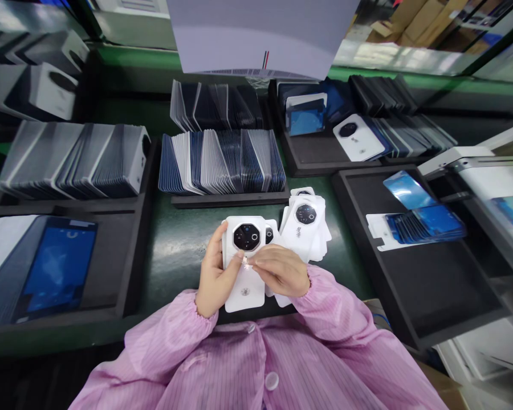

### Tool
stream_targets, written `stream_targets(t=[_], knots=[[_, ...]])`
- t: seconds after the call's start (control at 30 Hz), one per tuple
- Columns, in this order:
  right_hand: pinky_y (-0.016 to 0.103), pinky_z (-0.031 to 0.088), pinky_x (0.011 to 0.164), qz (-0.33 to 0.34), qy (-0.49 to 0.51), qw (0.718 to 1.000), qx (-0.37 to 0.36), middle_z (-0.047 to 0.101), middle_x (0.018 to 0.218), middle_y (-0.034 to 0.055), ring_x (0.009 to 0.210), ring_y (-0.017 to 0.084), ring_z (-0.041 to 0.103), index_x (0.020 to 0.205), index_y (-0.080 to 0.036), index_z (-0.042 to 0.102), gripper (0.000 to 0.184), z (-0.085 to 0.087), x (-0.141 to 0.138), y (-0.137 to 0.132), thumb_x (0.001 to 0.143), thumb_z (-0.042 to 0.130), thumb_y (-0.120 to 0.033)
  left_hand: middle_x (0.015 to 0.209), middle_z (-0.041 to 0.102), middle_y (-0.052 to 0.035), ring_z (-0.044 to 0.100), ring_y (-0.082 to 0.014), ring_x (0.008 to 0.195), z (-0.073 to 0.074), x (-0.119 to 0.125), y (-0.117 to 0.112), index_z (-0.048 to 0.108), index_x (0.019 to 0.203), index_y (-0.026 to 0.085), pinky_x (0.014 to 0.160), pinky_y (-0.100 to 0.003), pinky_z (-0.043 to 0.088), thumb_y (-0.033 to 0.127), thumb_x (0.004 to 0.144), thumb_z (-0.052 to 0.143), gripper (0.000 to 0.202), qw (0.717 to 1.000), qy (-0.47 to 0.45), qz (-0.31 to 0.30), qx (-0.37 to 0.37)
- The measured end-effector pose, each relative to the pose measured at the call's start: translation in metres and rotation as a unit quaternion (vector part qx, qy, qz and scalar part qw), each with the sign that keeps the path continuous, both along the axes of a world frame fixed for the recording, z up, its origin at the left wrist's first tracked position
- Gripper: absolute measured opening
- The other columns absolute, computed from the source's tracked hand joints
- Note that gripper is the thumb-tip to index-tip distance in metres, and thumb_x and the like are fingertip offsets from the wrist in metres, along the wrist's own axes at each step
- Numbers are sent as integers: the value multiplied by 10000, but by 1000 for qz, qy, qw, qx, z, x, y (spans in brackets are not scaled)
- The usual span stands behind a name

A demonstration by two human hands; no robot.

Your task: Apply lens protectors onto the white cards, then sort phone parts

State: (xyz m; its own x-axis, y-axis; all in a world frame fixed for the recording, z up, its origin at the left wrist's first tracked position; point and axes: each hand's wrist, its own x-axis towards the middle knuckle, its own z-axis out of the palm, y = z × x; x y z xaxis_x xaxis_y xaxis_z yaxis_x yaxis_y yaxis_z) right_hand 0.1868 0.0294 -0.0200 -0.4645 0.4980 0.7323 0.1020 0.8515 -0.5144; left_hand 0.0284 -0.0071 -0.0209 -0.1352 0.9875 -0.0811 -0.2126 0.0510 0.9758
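where green tabletop (166, 267) runs from the edge of a black tray (106, 276) at nine o'clock to the centre, white panel (247, 280) held there, left hand (212, 278) gripping its nine-o'clock edge, right hand (284, 270) pinching a tiny shiny piece (247, 263)

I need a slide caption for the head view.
Left hand holds a white rounded-corner panel with black octagonal camera window, right hand close beside it.

Two hands (214, 274), two pink sleeves (162, 330), two coat buttons (272, 381) and two far-middle rows of upright phone back panels (222, 162) showed.
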Motion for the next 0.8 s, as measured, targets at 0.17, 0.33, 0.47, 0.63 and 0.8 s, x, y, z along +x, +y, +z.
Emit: stream_targets(t=[0.17, 0.33, 0.47, 0.63, 0.8], knots=[[346, 611, 727, -31, -11, 999, 7, 744, 910, 70, 847, 184, 714, 1250, -216, 519, 468, 3, 0, 0, 823, 571, -31, 1283, 590, -89, 610, -265, 1122, 1, 1, 0, 392, 1381, 288, 988, -439, 479, 308, 823, 670, 624, 1000, -19, 0, -24], [382, 598, 759, -99, 2, 995, 8, 742, 901, 72, 832, 195, 702, 1198, -207, 574, 468, 1, 1, -1, 784, 585, 9, 1215, 622, -79, 646, -259, 1044, 2, 1, 0, 401, 1366, 299, 904, -421, 532, 301, 813, 677, 618, 999, -26, 2, -37], [449, 538, 898, -157, -20, 987, -13, 736, 931, 46, 851, 192, 700, 1152, -246, 587, 421, 0, 2, -1, 804, 568, -11, 1193, 628, -84, 656, -260, 1019, 3, 2, 0, 411, 1351, 290, 856, -409, 557, 299, 799, 692, 620, 998, -31, 2, -47], [588, 404, 1018, -262, -77, 960, -69, 650, 1167, 106, 1165, 309, 562, 1191, -246, 560, 459, 6, 3, 3, 764, 723, -285, 1232, 608, -93, 647, -269, 1046, 2, 4, -1, 431, 1327, 282, 843, -411, 570, 297, 776, 718, 622, 997, -38, -19, -60], [471, 488, 974, -222, -52, 934, -277, 638, 1180, 99, 1111, 263, 600, 1168, -215, 573, 478, 6, 12, 14, 752, 729, -392, 1323, 562, -97, 607, -266, 1131, -2, 3, -1, 452, 1306, 277, 904, -405, 542, 311, 786, 708, 581, 998, -43, -21, -45]])
